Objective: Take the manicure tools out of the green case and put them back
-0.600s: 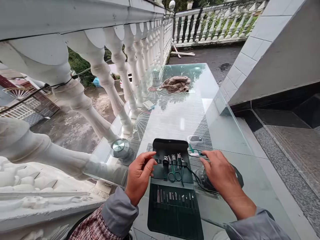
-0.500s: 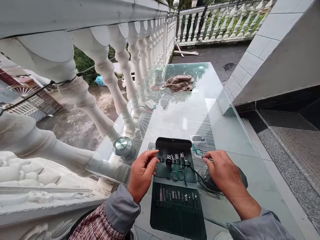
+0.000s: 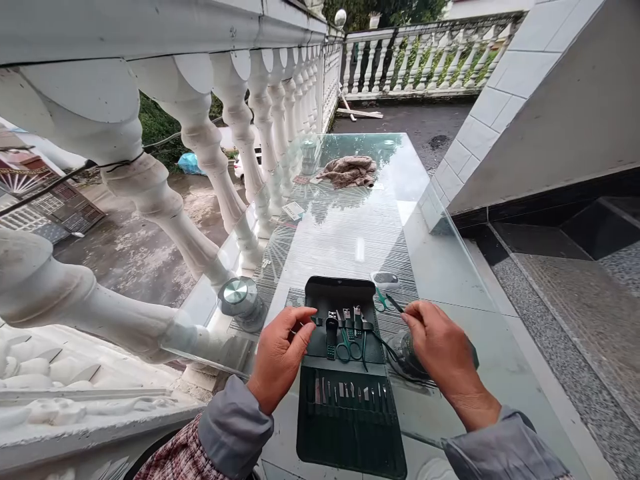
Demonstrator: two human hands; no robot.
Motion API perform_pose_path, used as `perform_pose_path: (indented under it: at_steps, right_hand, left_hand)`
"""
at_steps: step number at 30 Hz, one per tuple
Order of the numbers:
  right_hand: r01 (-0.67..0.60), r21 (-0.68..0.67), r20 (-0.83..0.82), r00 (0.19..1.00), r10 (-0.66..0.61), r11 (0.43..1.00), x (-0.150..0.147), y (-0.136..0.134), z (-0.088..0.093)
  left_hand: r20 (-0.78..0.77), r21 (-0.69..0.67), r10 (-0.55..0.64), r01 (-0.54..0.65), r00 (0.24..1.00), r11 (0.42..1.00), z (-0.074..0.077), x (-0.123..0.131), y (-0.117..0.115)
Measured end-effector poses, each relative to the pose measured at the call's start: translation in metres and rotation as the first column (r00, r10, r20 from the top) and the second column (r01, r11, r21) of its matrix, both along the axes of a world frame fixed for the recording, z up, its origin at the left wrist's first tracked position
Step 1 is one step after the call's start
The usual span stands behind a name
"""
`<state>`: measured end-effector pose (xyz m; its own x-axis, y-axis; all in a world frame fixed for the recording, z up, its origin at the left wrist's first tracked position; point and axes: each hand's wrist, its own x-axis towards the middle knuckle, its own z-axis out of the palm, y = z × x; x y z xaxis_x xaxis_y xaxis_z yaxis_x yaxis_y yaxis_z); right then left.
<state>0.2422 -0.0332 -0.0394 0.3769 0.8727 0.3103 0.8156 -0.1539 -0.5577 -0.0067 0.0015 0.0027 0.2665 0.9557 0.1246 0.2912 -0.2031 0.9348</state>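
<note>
A dark green manicure case (image 3: 350,443) lies unfolded on the glass table. Its upper flap holds nail clippers (image 3: 332,333) and green-handled scissors (image 3: 349,350) under straps; several slim metal tools (image 3: 345,392) fill the lower row. My left hand (image 3: 280,353) is at the case's upper left edge, thumb and forefinger apart, nothing visible between them. To the right of the case, my right hand (image 3: 440,340) pinches a thin dark strip (image 3: 394,303), its kind unclear. Beyond the strip, a green-handled tool (image 3: 381,300) lies on the glass, partly seen.
An oval white and grey object (image 3: 385,280) sits behind the case. A brown cloth (image 3: 349,171) and a small card box (image 3: 293,211) lie farther off on the glass table (image 3: 450,273). White balusters (image 3: 200,133) run along the left; a tiled wall stands right.
The view has shifted slightly. The dark strip now shows clearly at my right fingertips, beside the green-handled tool. My left hand stays by the case's edge.
</note>
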Motion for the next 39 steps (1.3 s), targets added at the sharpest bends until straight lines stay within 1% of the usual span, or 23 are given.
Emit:
perform_pose_path:
  at_steps: [1, 2, 3, 4, 5, 6, 8, 10, 12, 14, 15, 17, 18, 19, 20, 21, 22, 23, 25, 28, 31, 34, 39]
  right_hand:
    - [0.017, 0.049, -0.117, 0.993, -0.011, 0.999, -0.004, -0.001, 0.005]
    - [0.024, 0.091, -0.245, 0.969, -0.001, 0.996, -0.009, -0.002, 0.01]
    - [0.021, 0.13, -0.37, 0.929, 0.029, 0.991, -0.017, -0.004, 0.016]
    - [-0.007, 0.16, -0.466, 0.881, 0.082, 0.987, -0.026, -0.006, 0.022]
    - [-0.091, 0.168, -0.523, 0.836, 0.167, 0.982, -0.036, -0.008, 0.028]
    - [-0.173, 0.206, -0.539, 0.802, 0.259, 0.963, -0.047, -0.011, 0.033]
    - [-0.32, 0.289, -0.488, 0.762, 0.426, 0.902, -0.069, -0.015, 0.041]
    - [-0.402, 0.343, -0.434, 0.734, 0.523, 0.849, -0.082, -0.017, 0.046]
    - [-0.446, 0.353, -0.385, 0.732, 0.562, 0.822, -0.083, -0.016, 0.048]
    - [-0.431, 0.323, -0.341, 0.777, 0.529, 0.842, -0.07, -0.012, 0.047]
    - [-0.37, 0.309, -0.324, 0.825, 0.463, 0.876, -0.06, -0.009, 0.044]
    - [-0.195, 0.29, -0.264, 0.925, 0.274, 0.937, -0.037, -0.002, 0.035]
    - [-0.144, 0.271, -0.197, 0.96, 0.201, 0.952, -0.027, 0.002, 0.029]
    - [-0.145, 0.238, -0.113, 0.978, 0.176, 0.96, -0.019, 0.005, 0.022]
    - [-0.189, 0.204, -0.016, 0.98, 0.196, 0.961, -0.013, 0.008, 0.015]
    - [-0.242, 0.159, 0.084, 0.969, 0.232, 0.957, -0.01, 0.01, 0.008]
    - [-0.267, 0.114, 0.164, 0.955, 0.247, 0.957, -0.009, 0.011, 0.002]
    - [-0.285, 0.072, 0.231, 0.937, 0.262, 0.956, -0.009, 0.011, -0.004]
    - [-0.282, 0.011, 0.318, 0.911, 0.264, 0.959, -0.012, 0.01, -0.011]
    - [-0.253, -0.03, 0.378, 0.893, 0.246, 0.967, -0.014, 0.008, -0.013]
    - [-0.237, -0.039, 0.405, 0.884, 0.232, 0.971, -0.014, 0.006, -0.014]
    - [-0.226, -0.042, 0.428, 0.876, 0.222, 0.973, -0.013, 0.006, -0.014]
    - [-0.211, -0.068, 0.455, 0.863, 0.219, 0.975, -0.015, 0.004, -0.013]
  left_hand:
    - [0.004, 0.009, -0.013, 0.013, 1.0, 1.0, 0.0, 0.001, 0.0]
    - [0.015, 0.018, -0.028, 0.028, 0.999, 0.999, 0.0, 0.002, -0.001]
    - [0.031, 0.025, -0.049, 0.048, 0.998, 0.999, 0.001, 0.003, -0.002]
    - [0.053, 0.029, -0.074, 0.073, 0.996, 0.997, 0.001, 0.005, -0.003]
    - [0.081, 0.031, -0.103, 0.101, 0.991, 0.994, 0.002, 0.007, -0.004]
    - [0.11, 0.031, -0.133, 0.13, 0.985, 0.991, 0.002, 0.009, -0.006]
    - [0.166, 0.021, -0.189, 0.188, 0.968, 0.982, 0.004, 0.013, -0.009]
    - [0.218, 0.005, -0.22, 0.224, 0.951, 0.975, 0.005, 0.016, -0.012]
    - [0.258, -0.019, -0.213, 0.225, 0.942, 0.974, 0.007, 0.017, -0.012]
    - [0.274, -0.056, -0.17, 0.192, 0.946, 0.98, 0.009, 0.015, -0.009]
    - [0.267, -0.083, -0.144, 0.171, 0.953, 0.982, 0.01, 0.012, -0.007]
    - [0.218, -0.157, -0.098, 0.134, 0.971, 0.978, 0.012, 0.006, -0.001]
    - [0.183, -0.2, -0.084, 0.121, 0.98, 0.972, 0.011, 0.003, 0.001]
    - [0.143, -0.245, -0.074, 0.107, 0.987, 0.964, 0.011, -0.001, 0.004]
    - [0.095, -0.284, -0.076, 0.1, 0.993, 0.954, 0.009, -0.004, 0.005]
    - [0.041, -0.315, -0.095, 0.103, 0.995, 0.943, 0.008, -0.007, 0.006]
    - [-0.02, -0.338, -0.125, 0.111, 0.992, 0.935, 0.006, -0.01, 0.007]
    - [-0.085, -0.35, -0.161, 0.121, 0.983, 0.929, 0.004, -0.012, 0.007]
    - [-0.214, -0.35, -0.225, 0.14, 0.951, 0.926, 0.001, -0.015, 0.006]
    - [-0.369, -0.321, -0.266, 0.147, 0.891, 0.936, -0.001, -0.017, 0.004]
    - [-0.457, -0.286, -0.27, 0.148, 0.847, 0.947, -0.001, -0.016, 0.004]
    - [-0.504, -0.246, -0.261, 0.153, 0.823, 0.957, -0.001, -0.014, 0.006]
    - [-0.515, -0.229, -0.262, 0.164, 0.816, 0.96, -0.006, -0.011, 0.009]
